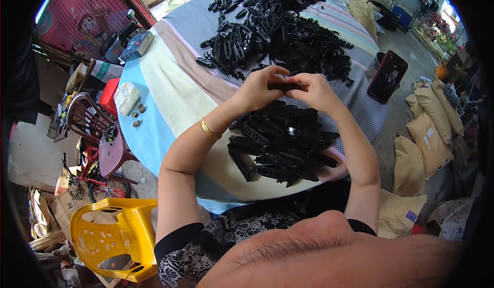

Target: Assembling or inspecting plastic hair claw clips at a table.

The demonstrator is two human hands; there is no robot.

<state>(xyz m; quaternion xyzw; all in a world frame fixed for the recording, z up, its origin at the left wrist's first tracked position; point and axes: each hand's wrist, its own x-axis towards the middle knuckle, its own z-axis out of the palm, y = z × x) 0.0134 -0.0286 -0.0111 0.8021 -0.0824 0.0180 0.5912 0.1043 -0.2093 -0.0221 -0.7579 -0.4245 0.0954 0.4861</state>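
My left hand and my right hand meet above the table, both pinching one narrow black plastic part between fingers and thumbs. Just below them lies a near pile of similar black plastic parts. A far larger heap of black parts spreads across the back of the table. A gold bracelet circles my left wrist.
The round table wears a striped cloth. A phone leans at its right edge, a white cloth bundle and small brown bits at its left. A yellow plastic chair, a maroon chair and tan sacks surround it.
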